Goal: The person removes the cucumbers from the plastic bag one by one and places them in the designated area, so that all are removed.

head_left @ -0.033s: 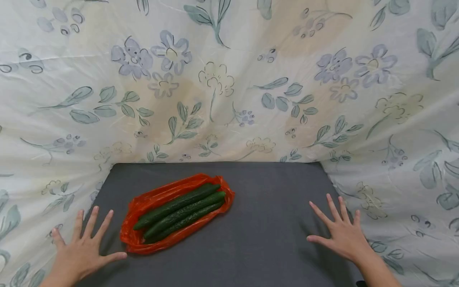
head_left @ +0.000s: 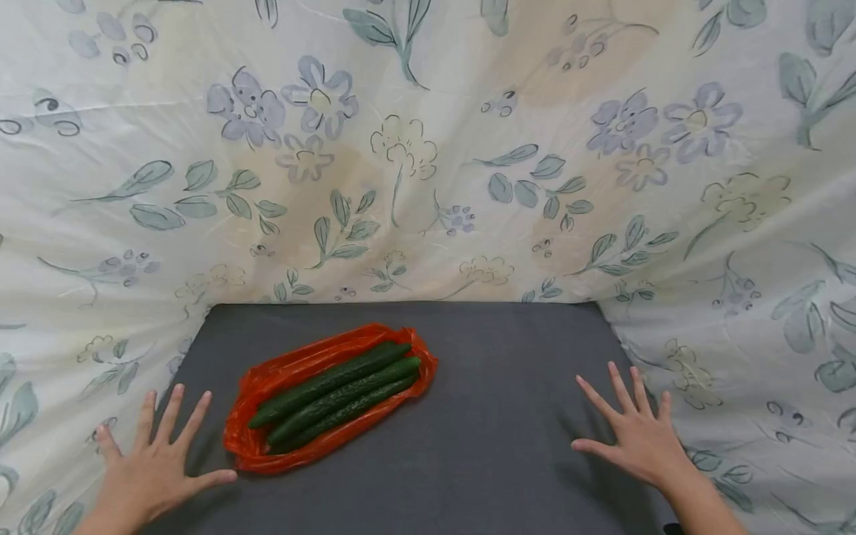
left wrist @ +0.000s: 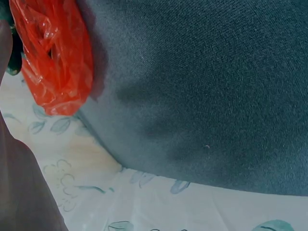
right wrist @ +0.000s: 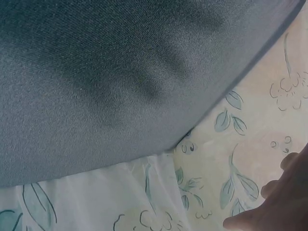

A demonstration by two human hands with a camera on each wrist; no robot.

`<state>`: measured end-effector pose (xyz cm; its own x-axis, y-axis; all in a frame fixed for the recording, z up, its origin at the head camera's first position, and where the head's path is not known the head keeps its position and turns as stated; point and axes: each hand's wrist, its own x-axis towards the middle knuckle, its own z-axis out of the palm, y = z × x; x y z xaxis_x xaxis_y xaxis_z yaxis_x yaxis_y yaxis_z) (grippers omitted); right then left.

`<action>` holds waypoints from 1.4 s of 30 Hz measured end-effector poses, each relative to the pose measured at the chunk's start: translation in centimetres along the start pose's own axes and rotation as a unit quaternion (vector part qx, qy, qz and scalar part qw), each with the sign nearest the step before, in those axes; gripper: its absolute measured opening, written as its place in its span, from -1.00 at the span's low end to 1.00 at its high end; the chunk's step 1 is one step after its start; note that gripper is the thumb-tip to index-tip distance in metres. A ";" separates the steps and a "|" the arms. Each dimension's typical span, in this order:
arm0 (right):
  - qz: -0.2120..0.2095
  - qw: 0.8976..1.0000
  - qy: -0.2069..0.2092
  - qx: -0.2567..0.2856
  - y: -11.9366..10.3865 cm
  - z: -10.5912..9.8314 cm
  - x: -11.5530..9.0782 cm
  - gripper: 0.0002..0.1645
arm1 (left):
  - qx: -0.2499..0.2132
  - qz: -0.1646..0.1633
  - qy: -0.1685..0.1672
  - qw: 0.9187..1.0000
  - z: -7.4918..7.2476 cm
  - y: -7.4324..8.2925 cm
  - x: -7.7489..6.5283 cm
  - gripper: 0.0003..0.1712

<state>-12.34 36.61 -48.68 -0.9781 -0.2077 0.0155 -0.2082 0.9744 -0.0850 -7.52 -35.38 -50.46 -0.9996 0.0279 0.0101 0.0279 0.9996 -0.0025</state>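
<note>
Three long dark green cucumbers [head_left: 344, 399] lie side by side on an opened-out red plastic bag [head_left: 287, 373], slanting up to the right. My left hand [head_left: 150, 475] is spread wide at the table's left edge, its thumb tip close to the bag's near-left corner, holding nothing. On the far right, my right hand [head_left: 638, 438] hovers with fingers fanned out and empty, casting a shadow on the cloth. In the left wrist view, part of the bag [left wrist: 57, 62] and a cucumber end [left wrist: 15, 57] appear beside the dim left hand [left wrist: 24, 192].
A dark grey cloth-covered table [head_left: 495, 416] lies under everything. White floral fabric [head_left: 428, 148] hangs behind it and along both sides. The right wrist view takes in the table's corner [right wrist: 163, 139] next to that fabric.
</note>
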 end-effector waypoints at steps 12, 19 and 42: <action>-0.032 0.997 0.021 0.061 -1.2 -0.7 2.3 0.21 | -0.112 -0.010 -0.067 0.991 -0.6 0.8 2.9 0.36; -0.062 0.993 0.009 0.098 -3.8 -1.3 4.4 0.14 | -0.236 0.000 -0.077 0.969 -0.1 1.5 3.2 0.23; -0.137 0.962 0.057 0.228 -9.1 -1.0 9.0 0.05 | -0.415 0.007 -0.053 0.908 0.9 2.9 3.7 -0.12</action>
<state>-19.22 25.95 -46.81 -0.8857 -0.4154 0.2072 -0.4614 0.7394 -0.4903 -11.11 -32.36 -51.32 -0.9932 0.0836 -0.0815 -0.0064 0.6575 0.7534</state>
